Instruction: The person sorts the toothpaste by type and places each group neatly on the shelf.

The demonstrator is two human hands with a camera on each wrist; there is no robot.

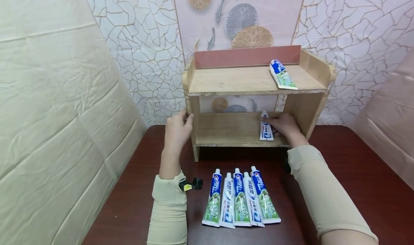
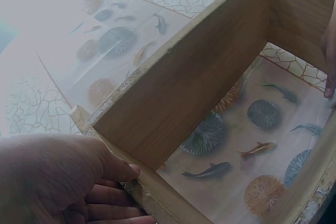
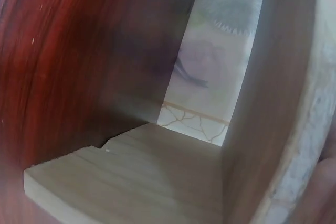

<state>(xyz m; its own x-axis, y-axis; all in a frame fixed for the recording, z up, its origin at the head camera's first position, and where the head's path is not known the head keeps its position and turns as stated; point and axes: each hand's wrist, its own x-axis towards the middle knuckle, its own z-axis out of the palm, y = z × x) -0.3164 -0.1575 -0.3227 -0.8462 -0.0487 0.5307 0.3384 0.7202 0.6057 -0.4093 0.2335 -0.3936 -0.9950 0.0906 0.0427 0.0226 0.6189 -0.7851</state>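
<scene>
A two-tier wooden shelf [image 1: 233, 129] stands on a dark red table. My left hand [image 1: 178, 129] holds its left side panel [image 2: 173, 195], thumb at the front edge and fingers on the outer side. Inside the lower tier, my right hand [image 1: 286, 126] pinches a white and blue toothpaste tube [image 1: 266, 132], which lies on the board with its cap toward the back. The right wrist view shows only part of this hand [image 3: 317, 192] at the edge; the tube is hidden there. On the upper tier lies a blue and green toothpaste tube [image 1: 283, 75], tilted.
Several toothpaste tubes [image 1: 240, 198], blue-green and white ones alternating, lie side by side on the table [image 1: 129, 202] before the shelf. Patterned wall covering [image 1: 148, 40] hangs behind, and pale cloth [image 1: 58, 112] borders the left side.
</scene>
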